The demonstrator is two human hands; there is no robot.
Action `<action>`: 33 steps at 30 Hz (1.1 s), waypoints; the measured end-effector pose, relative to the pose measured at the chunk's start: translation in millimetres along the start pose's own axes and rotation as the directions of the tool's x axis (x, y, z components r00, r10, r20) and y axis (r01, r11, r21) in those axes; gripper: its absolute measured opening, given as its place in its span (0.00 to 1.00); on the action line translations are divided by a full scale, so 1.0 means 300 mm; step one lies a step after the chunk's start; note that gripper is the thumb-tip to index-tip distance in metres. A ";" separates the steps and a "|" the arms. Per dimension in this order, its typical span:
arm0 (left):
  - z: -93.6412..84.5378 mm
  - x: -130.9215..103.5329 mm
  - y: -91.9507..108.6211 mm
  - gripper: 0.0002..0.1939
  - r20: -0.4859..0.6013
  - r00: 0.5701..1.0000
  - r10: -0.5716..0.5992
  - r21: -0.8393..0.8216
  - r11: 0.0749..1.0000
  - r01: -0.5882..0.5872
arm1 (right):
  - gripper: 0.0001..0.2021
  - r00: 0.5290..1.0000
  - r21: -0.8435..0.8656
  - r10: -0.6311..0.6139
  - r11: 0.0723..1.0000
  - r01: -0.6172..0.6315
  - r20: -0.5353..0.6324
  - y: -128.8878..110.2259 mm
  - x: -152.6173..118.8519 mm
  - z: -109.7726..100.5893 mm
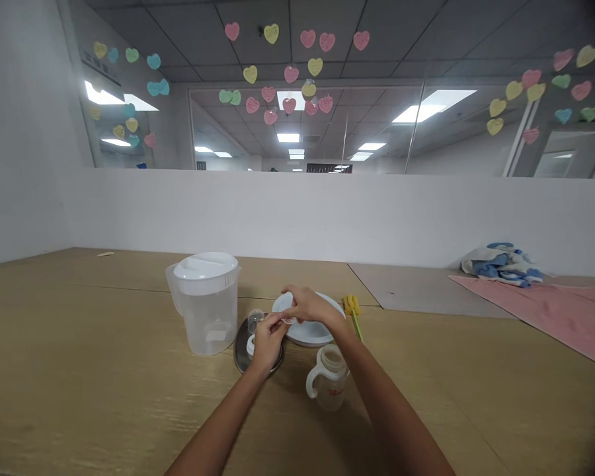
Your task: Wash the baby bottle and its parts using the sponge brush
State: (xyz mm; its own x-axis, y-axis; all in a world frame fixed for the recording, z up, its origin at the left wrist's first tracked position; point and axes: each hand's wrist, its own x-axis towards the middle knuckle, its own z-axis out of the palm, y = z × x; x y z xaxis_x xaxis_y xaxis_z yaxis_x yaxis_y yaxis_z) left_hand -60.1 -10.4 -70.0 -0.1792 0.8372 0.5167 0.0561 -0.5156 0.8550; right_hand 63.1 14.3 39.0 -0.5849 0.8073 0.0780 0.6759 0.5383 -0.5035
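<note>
On my feed the left hand (266, 342) and right hand (308, 305) are together, fingertips closed around a small clear piece (289, 321), too small for me to identify. I see it held between them, in front of the near left part of a white basin (311, 338), whose inside the right hand and forearm partly hide from me.

Just under the left hand lies a dark oval tray (240, 362); it bears a clear dome-shaped cap (255, 320) near its far edge and a white ring (250, 345), which the hand partly covers.

Nearer me, a clear bottle (330, 389) with a white handle stands upright, mouth uncovered, partly behind the right forearm; I can't tell what it holds.

Left of the tray I have a translucent pitcher (205, 311), white lid on, contents unclear to me. Beyond the basin's right side rests a yellow-headed, green-stemmed brush (357, 322).
</note>
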 end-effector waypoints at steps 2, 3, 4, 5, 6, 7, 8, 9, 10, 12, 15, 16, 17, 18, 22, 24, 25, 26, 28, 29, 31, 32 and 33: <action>-0.001 0.001 0.001 0.14 0.005 1.000 -0.021 -0.017 1.000 0.021 | 0.24 0.999 0.014 0.021 1.000 -0.021 -0.024 0.002 0.014 0.023; -0.001 0.002 0.001 0.14 0.005 1.000 -0.030 -0.025 0.999 0.030 | 0.23 0.999 0.020 0.020 1.000 -0.020 -0.032 0.001 0.017 0.027; -0.002 0.002 0.001 0.14 0.003 0.999 -0.038 -0.031 0.999 0.038 | 0.23 0.999 0.017 0.014 1.000 -0.014 -0.040 -0.001 0.017 0.026; -0.002 0.003 0.000 0.14 0.000 0.999 -0.045 -0.036 0.998 0.045 | 0.23 0.999 0.007 0.004 1.000 -0.004 -0.048 -0.003 0.013 0.020; -0.002 0.003 0.000 0.14 -0.005 0.999 -0.053 -0.044 0.998 0.053 | 0.23 0.999 -0.010 -0.013 1.000 0.012 -0.052 -0.006 0.008 0.009; -0.001 0.004 -0.001 0.14 -0.012 0.998 -0.060 -0.053 0.997 0.060 | 0.22 0.998 -0.032 -0.035 0.999 0.034 -0.050 -0.008 0.002 -0.004; -0.001 0.004 -0.002 0.15 -0.016 0.998 -0.068 -0.065 0.996 0.067 | 0.21 0.997 -0.057 -0.065 0.996 0.063 -0.047 -0.010 -0.004 -0.017; 0.000 0.005 -0.003 0.15 -0.019 0.997 -0.077 -0.079 0.994 0.076 | 0.19 0.994 -0.082 -0.099 0.992 0.095 -0.042 -0.011 -0.009 -0.029; 0.000 0.005 -0.003 0.16 -0.024 0.996 -0.088 -0.094 0.992 0.085 | 0.15 0.990 -0.109 -0.132 0.986 0.127 -0.042 -0.012 -0.013 -0.038; 0.001 0.006 -0.004 0.16 -0.035 0.994 -0.104 -0.116 0.988 0.099 | 0.09 0.981 -0.165 -0.188 0.970 0.178 -0.045 -0.015 -0.015 -0.045; 0.001 0.007 -0.002 0.14 -0.031 0.995 -0.100 -0.134 0.986 0.095 | 0.05 0.976 -0.224 -0.214 0.954 0.201 -0.036 -0.023 -0.010 -0.031; 0.001 0.007 -0.002 0.13 -0.027 0.995 -0.096 -0.141 0.986 0.091 | 0.05 0.977 -0.235 -0.210 0.952 0.196 -0.034 -0.026 -0.007 -0.024; 0.001 0.006 -0.001 0.13 -0.026 0.995 -0.094 -0.147 0.985 0.090 | 0.05 0.978 -0.244 -0.203 0.951 0.189 -0.036 -0.029 -0.006 -0.017; 0.000 0.006 -0.002 0.13 -0.027 0.995 -0.095 -0.150 0.985 0.090 | 0.05 0.980 -0.253 -0.196 0.951 0.179 -0.043 -0.031 -0.005 -0.011; -0.002 0.007 -0.009 0.11 -0.028 0.995 -0.093 -0.123 0.988 0.089 | 0.06 0.986 -0.286 -0.151 0.950 0.126 -0.069 -0.049 -0.013 0.000; -0.003 0.007 -0.015 0.10 -0.027 0.996 -0.082 -0.106 0.991 0.079 | 0.07 0.992 -0.328 -0.101 0.942 0.069 -0.079 -0.069 -0.022 0.001; -0.003 0.006 -0.018 0.10 -0.029 0.997 -0.078 -0.101 0.992 0.074 | 0.07 0.994 -0.363 -0.070 0.931 0.034 -0.087 -0.082 -0.028 0.002; -0.003 0.006 -0.021 0.09 -0.030 0.997 -0.071 -0.098 0.993 0.068 | 0.07 0.994 -0.405 -0.040 0.914 -0.003 -0.097 -0.096 -0.033 0.003; -0.002 0.004 -0.026 0.09 -0.033 0.998 -0.056 -0.097 0.994 0.053 | 0.07 0.993 -0.490 0.015 0.869 -0.069 -0.114 -0.125 -0.041 0.007; -0.001 0.003 -0.028 0.09 -0.037 0.998 -0.050 -0.098 0.994 0.046 | 0.07 0.993 -0.524 0.032 0.847 -0.088 -0.116 -0.138 -0.045 0.008; 0.000 0.001 -0.030 0.08 -0.048 0.998 -0.041 -0.097 0.995 0.037 | 0.08 0.994 -0.565 0.039 0.820 -0.088 -0.099 -0.156 -0.052 0.010; 0.001 0.001 -0.031 0.08 -0.053 0.998 -0.041 -0.095 0.995 0.036 | 0.09 0.996 -0.571 0.034 0.817 -0.077 -0.086 -0.160 -0.055 0.010; 0.002 0.000 -0.031 0.09 -0.057 0.997 -0.045 -0.095 0.995 0.040 | 0.09 0.997 -0.572 0.027 0.818 -0.064 -0.074 -0.163 -0.058 0.009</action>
State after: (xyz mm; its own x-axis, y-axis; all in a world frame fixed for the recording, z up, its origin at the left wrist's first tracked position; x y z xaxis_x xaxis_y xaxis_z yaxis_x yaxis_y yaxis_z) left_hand -60.1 -5.5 -77.8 -0.2368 0.8480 0.4741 -0.0445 -0.4969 0.8666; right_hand 39.0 -26.7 59.9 -0.5321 0.8370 0.1279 0.8467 0.5268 0.0749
